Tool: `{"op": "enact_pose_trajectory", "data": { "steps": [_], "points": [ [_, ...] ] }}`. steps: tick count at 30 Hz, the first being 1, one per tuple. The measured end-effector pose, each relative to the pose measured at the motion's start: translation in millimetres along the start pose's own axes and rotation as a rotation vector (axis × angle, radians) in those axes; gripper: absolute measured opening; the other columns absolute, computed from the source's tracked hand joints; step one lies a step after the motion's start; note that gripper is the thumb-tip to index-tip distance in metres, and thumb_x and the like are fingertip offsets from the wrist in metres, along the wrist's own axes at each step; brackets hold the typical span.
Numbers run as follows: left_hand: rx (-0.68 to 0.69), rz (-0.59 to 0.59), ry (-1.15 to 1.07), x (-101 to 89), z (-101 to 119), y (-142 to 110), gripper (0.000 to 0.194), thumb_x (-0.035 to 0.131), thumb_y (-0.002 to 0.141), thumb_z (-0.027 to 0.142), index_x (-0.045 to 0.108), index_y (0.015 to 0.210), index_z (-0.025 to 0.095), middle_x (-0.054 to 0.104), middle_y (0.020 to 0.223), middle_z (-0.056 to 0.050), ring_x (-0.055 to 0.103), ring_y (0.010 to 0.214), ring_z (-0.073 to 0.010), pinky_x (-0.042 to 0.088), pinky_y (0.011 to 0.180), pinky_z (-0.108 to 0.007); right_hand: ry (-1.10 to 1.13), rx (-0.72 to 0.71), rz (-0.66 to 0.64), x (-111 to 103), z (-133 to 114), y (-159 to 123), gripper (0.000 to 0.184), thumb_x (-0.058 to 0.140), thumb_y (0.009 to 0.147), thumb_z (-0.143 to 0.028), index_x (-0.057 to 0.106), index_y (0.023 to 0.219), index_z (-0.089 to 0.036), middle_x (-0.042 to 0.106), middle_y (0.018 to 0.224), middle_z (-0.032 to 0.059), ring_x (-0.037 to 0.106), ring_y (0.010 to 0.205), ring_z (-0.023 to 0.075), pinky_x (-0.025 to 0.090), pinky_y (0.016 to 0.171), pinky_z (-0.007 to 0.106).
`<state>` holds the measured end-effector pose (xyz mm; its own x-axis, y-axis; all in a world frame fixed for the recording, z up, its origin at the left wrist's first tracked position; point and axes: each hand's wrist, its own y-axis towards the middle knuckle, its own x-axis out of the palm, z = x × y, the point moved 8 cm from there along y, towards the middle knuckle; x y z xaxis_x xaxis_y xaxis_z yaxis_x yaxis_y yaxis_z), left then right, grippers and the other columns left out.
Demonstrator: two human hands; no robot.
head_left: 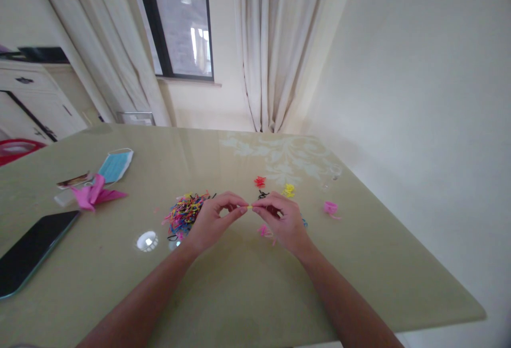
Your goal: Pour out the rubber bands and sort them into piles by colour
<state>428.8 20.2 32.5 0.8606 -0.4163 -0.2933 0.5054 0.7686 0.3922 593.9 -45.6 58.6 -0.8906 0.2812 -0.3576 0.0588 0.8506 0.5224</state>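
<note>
My left hand and my right hand meet fingertip to fingertip above the table, each closed in a pinch. Between them a tiny yellow rubber band shows, mostly covered by the fingers. Left of my left hand lies a heap of mixed-colour rubber bands, its right part hidden behind that hand. Small single-colour piles surround my right hand: red bands, yellow bands, black bands and pink bands. A bit of blue peeks out from behind it.
A pink coiled strip lies at the right of the table. Over on the left are a black phone, a pink folded-paper bird and a blue face mask. A wall borders the right side.
</note>
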Motion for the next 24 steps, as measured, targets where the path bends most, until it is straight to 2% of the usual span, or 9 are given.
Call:
{"op": "enact_pose_trajectory", "data": {
  "steps": [3,7,10,15,19,24],
  "points": [
    [-0.005,0.027,0.170,-7.4,-6,2,0.021,0.070,0.094,0.040,0.080,0.102,0.023,0.077,0.097,-0.005,0.068,0.080,-0.0182,0.054,0.076,-0.031,0.077,0.036,0.037,-8,0,0,0.015,0.079,0.091,-0.037,0.083,0.088,-0.022,0.069,0.074,0.0031,0.056,0.062,0.0144,0.042,0.056,0.027],
    [-0.010,0.036,0.702,-17.5,-18,1,0.016,0.068,0.095,0.034,0.080,0.096,0.024,0.078,0.105,-0.008,0.068,0.100,-0.0286,0.048,0.092,-0.042,0.190,0.060,0.080,-21,-5,1,0.016,0.085,0.085,-0.040,0.085,0.086,-0.024,0.071,0.073,0.0044,0.058,0.063,0.0159,0.044,0.055,0.028],
    [-0.050,-0.007,0.931,-20.1,-29,-1,0.016,0.066,0.094,0.030,0.080,0.095,0.025,0.077,0.109,-0.010,0.065,0.106,-0.0326,0.044,0.094,-0.046,0.250,0.049,0.102,-27,-11,3,0.018,0.088,0.081,-0.043,0.085,0.082,-0.026,0.072,0.070,0.0043,0.059,0.062,0.0164,0.046,0.055,0.029],
    [-0.093,-0.084,1.013,-17.9,-38,-2,0.022,0.059,0.096,0.027,0.079,0.086,0.024,0.076,0.099,-0.010,0.065,0.101,-0.0315,0.043,0.090,-0.044,0.336,0.023,0.149,-36,-13,5,0.015,0.091,0.077,-0.042,0.086,0.079,-0.028,0.070,0.067,0.0025,0.059,0.062,0.0159,0.046,0.055,0.029],
    [-0.100,-0.119,1.071,-15.1,-41,-1,0.023,0.056,0.098,0.025,0.077,0.089,0.023,0.076,0.100,-0.011,0.066,0.103,-0.0328,0.044,0.091,-0.045,0.374,0.006,0.166,-42,-11,4,0.012,0.092,0.077,-0.039,0.086,0.081,-0.030,0.070,0.067,0.0018,0.059,0.063,0.0156,0.046,0.054,0.028],
    [-0.099,-0.121,1.122,-13.7,-43,-2,0.023,0.053,0.100,0.023,0.074,0.092,0.020,0.076,0.101,-0.013,0.067,0.105,-0.0338,0.045,0.093,-0.046,0.367,-0.001,0.187,-47,-8,3,0.017,0.092,0.076,-0.044,0.086,0.081,-0.029,0.068,0.067,0.0026,0.060,0.065,0.0178,0.048,0.057,0.031]
  ]
}}
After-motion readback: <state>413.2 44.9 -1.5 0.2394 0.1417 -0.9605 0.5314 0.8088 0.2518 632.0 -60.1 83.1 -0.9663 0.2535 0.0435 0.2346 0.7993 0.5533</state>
